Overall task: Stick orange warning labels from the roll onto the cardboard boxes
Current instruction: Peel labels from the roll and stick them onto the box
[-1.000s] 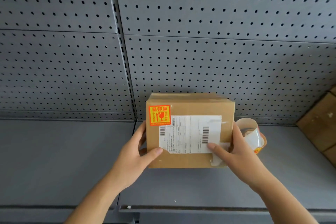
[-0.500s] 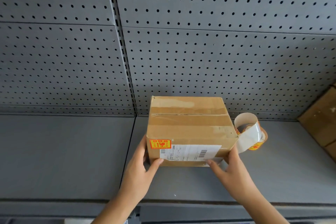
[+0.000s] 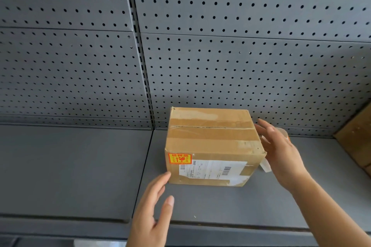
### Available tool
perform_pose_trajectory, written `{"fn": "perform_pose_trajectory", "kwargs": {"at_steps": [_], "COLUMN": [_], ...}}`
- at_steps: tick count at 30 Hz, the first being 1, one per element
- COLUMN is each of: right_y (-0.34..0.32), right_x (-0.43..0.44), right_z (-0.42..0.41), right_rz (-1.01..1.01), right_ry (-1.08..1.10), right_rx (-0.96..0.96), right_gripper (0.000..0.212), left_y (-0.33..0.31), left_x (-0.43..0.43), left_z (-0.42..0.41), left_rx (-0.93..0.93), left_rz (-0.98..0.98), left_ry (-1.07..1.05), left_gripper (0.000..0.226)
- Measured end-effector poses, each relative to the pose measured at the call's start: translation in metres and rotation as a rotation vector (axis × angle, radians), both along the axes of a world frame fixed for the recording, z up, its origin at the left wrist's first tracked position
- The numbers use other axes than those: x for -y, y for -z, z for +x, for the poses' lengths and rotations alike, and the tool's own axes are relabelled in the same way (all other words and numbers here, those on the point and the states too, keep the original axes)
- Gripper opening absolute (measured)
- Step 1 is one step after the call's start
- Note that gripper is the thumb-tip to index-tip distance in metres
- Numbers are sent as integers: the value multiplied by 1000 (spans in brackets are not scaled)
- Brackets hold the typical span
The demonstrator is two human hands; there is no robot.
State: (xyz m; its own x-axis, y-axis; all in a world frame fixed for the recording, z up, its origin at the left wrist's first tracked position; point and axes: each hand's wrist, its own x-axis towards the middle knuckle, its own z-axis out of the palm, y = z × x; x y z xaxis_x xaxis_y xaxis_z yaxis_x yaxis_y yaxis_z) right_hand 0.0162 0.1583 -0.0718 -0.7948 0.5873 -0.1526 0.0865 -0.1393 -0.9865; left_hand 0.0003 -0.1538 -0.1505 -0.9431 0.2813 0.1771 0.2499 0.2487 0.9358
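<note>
A taped cardboard box (image 3: pixel 212 136) rests flat on the grey metal shelf (image 3: pixel 80 166). An orange warning label (image 3: pixel 180 158) is stuck at the top left of its front face, beside a white shipping label (image 3: pixel 212 170). My left hand (image 3: pixel 154 212) hovers open just in front of the box's lower left corner, barely touching it or just apart. My right hand (image 3: pixel 281 152) is open beside the box's right side. It hides most of the label roll (image 3: pixel 284 133); only a sliver and a white strip of backing (image 3: pixel 266 166) show.
A perforated grey back panel (image 3: pixel 220 56) rises behind the shelf. More cardboard boxes (image 3: pixel 355 138) stand at the far right. The shelf's front edge (image 3: pixel 220 226) runs just below my hands.
The box was tipped down from upright in both hands to lying flat on the shelf. Both hands have let go of it and drawn apart, the right one moving toward the roll.
</note>
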Motion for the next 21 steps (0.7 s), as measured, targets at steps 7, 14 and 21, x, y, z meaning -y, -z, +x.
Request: {"fn": "perform_pose_trajectory", "kwargs": {"at_steps": [7, 14, 21], "right_y": [-4, 19, 34], "right_x": [4, 13, 50], "right_z": [-21, 32, 79], "right_rz": [40, 30, -33], "right_ry": [-185, -136, -165], "right_rx": [84, -3, -77], "right_gripper": [48, 49, 43], "left_y": [-10, -5, -6], "left_x": [-9, -15, -41], "left_z": [2, -37, -84], "left_rx": [44, 133, 238], "left_rz": [-33, 30, 215], "left_ry": [119, 200, 312], "left_gripper": [55, 57, 84]}}
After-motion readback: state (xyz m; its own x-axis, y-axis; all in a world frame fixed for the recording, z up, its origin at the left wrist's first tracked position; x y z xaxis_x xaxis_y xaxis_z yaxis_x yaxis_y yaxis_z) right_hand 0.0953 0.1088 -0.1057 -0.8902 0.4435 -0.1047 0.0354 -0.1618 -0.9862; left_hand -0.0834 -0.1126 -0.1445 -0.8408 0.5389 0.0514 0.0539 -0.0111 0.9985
